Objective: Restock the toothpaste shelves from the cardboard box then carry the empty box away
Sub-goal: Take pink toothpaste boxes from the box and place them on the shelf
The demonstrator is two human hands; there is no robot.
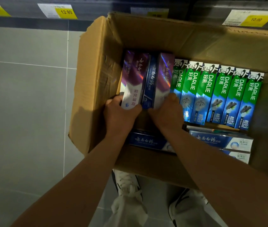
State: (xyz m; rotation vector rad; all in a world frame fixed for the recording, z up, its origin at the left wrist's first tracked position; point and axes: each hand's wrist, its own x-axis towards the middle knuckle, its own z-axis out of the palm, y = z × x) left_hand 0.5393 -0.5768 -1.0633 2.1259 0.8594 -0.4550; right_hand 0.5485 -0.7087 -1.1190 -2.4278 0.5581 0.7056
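An open cardboard box stands on the floor, full of toothpaste cartons. At its left end stand two purple cartons with a dark blue carton squeezed between them. My left hand grips the near end of the left purple carton. My right hand grips the near end of the right purple carton, thumb on its right side. Several green Darlie cartons stand in a row to the right. Blue cartons lie flat along the box's near side.
A shelf edge with yellow price tags runs across the top, just behind the box. Grey floor tiles spread to the left. My white shoes and pale trousers are directly below the box's near wall.
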